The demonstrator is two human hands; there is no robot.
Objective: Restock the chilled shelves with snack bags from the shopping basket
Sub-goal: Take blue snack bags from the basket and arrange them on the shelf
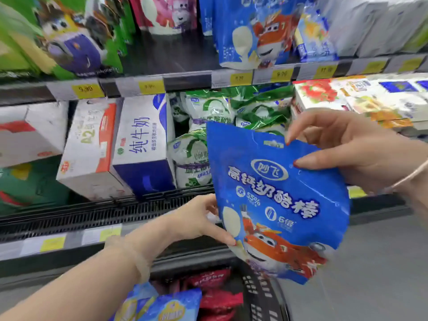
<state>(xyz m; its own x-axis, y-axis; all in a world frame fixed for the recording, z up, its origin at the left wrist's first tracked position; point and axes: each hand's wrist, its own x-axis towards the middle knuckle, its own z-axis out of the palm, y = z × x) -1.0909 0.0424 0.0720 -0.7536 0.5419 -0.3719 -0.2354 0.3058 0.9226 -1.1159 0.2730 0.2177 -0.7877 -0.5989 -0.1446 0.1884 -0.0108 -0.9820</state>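
Seen from the head camera, a blue snack bag point(278, 200) printed with an orange cartoon plane is held tilted in front of the chilled shelves point(185, 81), above the black shopping basket point(261, 295). Its lower left edge is pinched by the left hand point(196, 221), and its upper right side is gripped by the right hand point(354, 149), thumb on the front. More blue and red bags point(215, 295) are seen in the basket. Matching blue bags point(252, 31) are stood on the upper shelf; milk cartons point(141, 144) and green-white pouches point(208, 107) are ranged behind.
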